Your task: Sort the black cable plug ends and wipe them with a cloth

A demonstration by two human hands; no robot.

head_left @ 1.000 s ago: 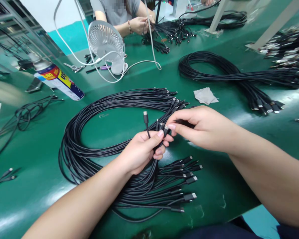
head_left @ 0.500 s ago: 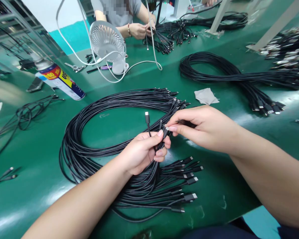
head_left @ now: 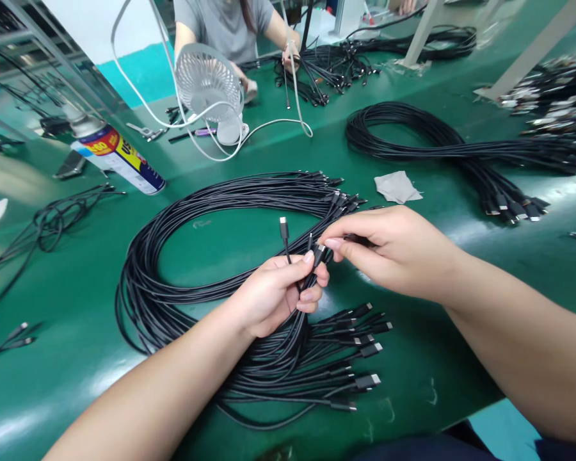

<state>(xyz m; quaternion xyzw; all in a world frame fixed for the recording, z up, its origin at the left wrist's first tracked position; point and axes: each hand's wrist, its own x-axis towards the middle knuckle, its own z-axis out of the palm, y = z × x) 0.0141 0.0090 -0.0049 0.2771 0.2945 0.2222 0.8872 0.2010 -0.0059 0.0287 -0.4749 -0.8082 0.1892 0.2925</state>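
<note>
Left hand (head_left: 276, 288) closed around slim cable ends and a black connector (head_left: 319, 255), just above a coil of black cables (head_left: 144, 275).
"US" reads on the yellow part of the spray can (head_left: 125, 160); its other lettering is unclear. The right hand (head_left: 393, 250) pinches narrowly at the connector's bright metal tip. A pale, creased scrap (head_left: 397, 186) lies beyond; glossy green counter (head_left: 427, 358) lies bare toward its near edge.

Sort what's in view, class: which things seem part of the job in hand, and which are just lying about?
Seemingly the job:
- left hand, gripping black cables
- right hand, touching a USB plug
- coiled cable bundle

Apparently lying about:
- spray can
- desk fan
- pale scrap
</note>
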